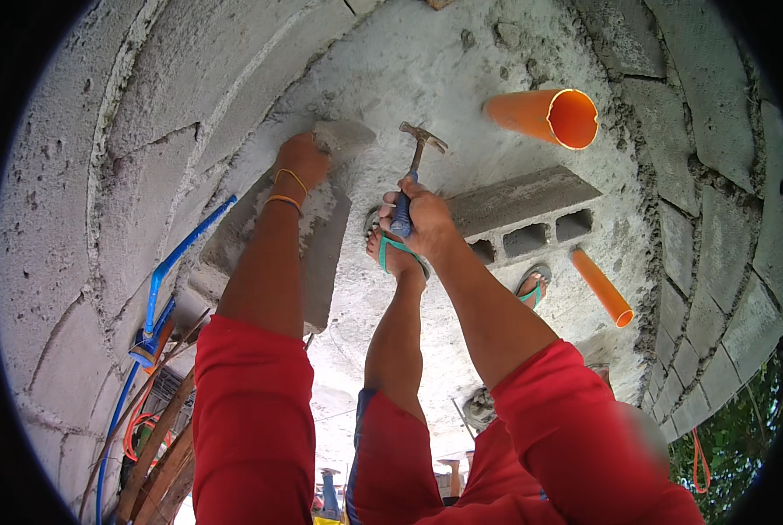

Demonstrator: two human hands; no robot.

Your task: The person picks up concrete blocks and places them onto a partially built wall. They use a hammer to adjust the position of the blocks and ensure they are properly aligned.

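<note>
My right hand [426, 217] is wrapped round the blue handle of a claw hammer [419, 144], its metal head pointing away from me above the concrete floor. Farther left, my left hand [302, 162] is closed on a flat grey piece of concrete [343, 138] that juts out to the right of the fingers. Just below that hand stands a grey concrete block [326, 249], partly hidden by my left forearm. Another hollow block [523, 206] lies to the right of the hammer, its dark openings facing me.
A wide orange pipe [531, 118] and a thinner orange pipe [603, 289] rise from the floor [391, 79] at the right. Block walls [103, 201] curve along both sides. A blue pipe [181, 245] runs by the left wall, near wooden sticks [160, 451]. My sandalled foot [396, 254] is beneath the hammer.
</note>
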